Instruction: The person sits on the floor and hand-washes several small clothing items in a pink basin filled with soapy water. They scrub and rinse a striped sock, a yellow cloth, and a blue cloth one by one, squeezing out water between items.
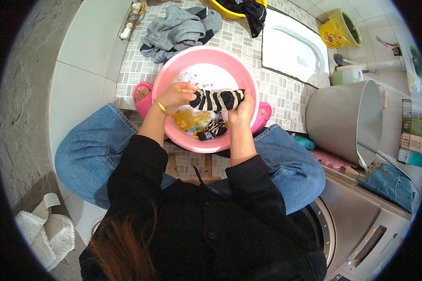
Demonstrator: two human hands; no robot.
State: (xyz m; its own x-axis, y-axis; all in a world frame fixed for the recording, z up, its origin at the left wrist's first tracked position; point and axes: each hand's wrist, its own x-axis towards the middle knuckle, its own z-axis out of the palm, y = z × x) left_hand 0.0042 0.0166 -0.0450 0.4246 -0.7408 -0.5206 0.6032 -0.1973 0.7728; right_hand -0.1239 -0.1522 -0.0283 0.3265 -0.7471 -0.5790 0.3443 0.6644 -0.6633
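Holding a striped sock [216, 100] over the pink tub [173, 68]: my L hand [177, 96] pinches one end, my R hand [243, 110] curls round the other, both nearly closed. Prob. light, soft, slippery if soapy; ends = best grip.

Black-and-cream stripes are standing out on the sock [216, 100] against the pink basin [171, 68].
Over my feed I'm seeing bubbly white suds [211, 75], a mustard-yellow cloth [188, 121] and, on the near side, a second piece [214, 129] repeating the black-and-cream stripes. At the far left, grey clothing [173, 32] is showing darker patches; farther off, a yellow tub [229, 14] is contrasting with black fabric [256, 16]. To the far right I'm picking out a white squat toilet [290, 37] and a yellow bucket [330, 28] wearing an orange cartoon figure [333, 39]; at the right, a bin [335, 107] is showing plain grey. Near, blue jeans [91, 150] are setting off a black top [211, 225].
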